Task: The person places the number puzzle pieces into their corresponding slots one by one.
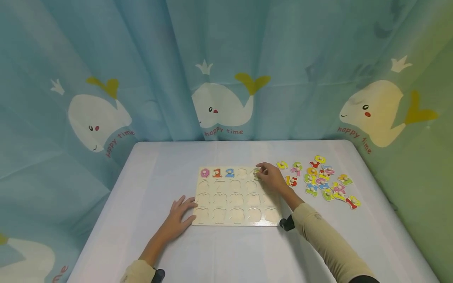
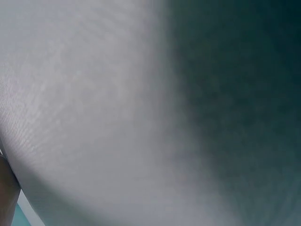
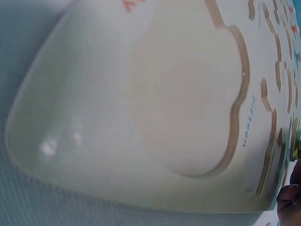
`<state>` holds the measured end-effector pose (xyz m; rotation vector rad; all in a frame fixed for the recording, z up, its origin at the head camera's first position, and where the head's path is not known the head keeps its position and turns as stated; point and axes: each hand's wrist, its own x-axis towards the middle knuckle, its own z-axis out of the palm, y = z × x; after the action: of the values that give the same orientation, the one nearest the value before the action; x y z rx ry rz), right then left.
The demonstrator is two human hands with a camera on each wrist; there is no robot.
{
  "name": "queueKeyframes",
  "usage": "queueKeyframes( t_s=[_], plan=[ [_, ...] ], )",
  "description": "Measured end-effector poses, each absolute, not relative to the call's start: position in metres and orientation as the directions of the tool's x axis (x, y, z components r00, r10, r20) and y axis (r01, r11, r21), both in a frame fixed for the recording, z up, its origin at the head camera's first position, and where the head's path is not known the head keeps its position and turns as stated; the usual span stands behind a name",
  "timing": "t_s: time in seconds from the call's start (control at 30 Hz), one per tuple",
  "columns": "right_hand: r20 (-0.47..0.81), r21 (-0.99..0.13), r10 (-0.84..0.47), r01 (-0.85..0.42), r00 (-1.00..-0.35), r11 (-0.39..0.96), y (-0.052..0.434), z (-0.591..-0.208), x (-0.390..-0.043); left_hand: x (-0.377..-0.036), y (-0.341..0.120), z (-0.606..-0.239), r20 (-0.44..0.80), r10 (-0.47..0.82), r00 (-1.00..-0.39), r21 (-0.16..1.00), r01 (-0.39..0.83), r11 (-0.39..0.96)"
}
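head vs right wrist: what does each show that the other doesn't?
Head only: both hands, left hand resting flat at the puzzle board's left edge, right hand pinching a yellow-green piece at the top row beside placed pieces 0, 1, 2, and the loose number pile on the table.
Right wrist only: a close-up of an empty cutout, the printed word "fifteen".
Both: the board and the right hand's fingertips.

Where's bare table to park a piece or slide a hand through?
Free: the wide strip left of the board, beyond the left hand; the band behind the board, toward the curtain; the near edge between the arms. Crowded: right of the board, where loose numbers cluster by the right hand.
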<state>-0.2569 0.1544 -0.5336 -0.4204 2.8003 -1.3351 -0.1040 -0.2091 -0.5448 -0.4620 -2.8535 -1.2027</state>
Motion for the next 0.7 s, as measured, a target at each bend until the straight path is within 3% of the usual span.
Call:
queueKeyframes(
  t_s=[0.4,0.7],
  plan=[
    [0.068,-0.742,-0.25,-0.217,-0.966,0.635,0.1521,-0.5409,-0.2515,-0.0988,-0.2079,-0.5529,0.094,0.247,-0.964,0.714,0.239,0.658],
    [0.119,-0.767,-0.241,-0.243,-0.963,0.593,0.1457,-0.5366,-0.2563,-0.1018,-0.2071,-0.5495,0.131,0.237,-0.963,0.703,0.259,0.662]
  ],
)
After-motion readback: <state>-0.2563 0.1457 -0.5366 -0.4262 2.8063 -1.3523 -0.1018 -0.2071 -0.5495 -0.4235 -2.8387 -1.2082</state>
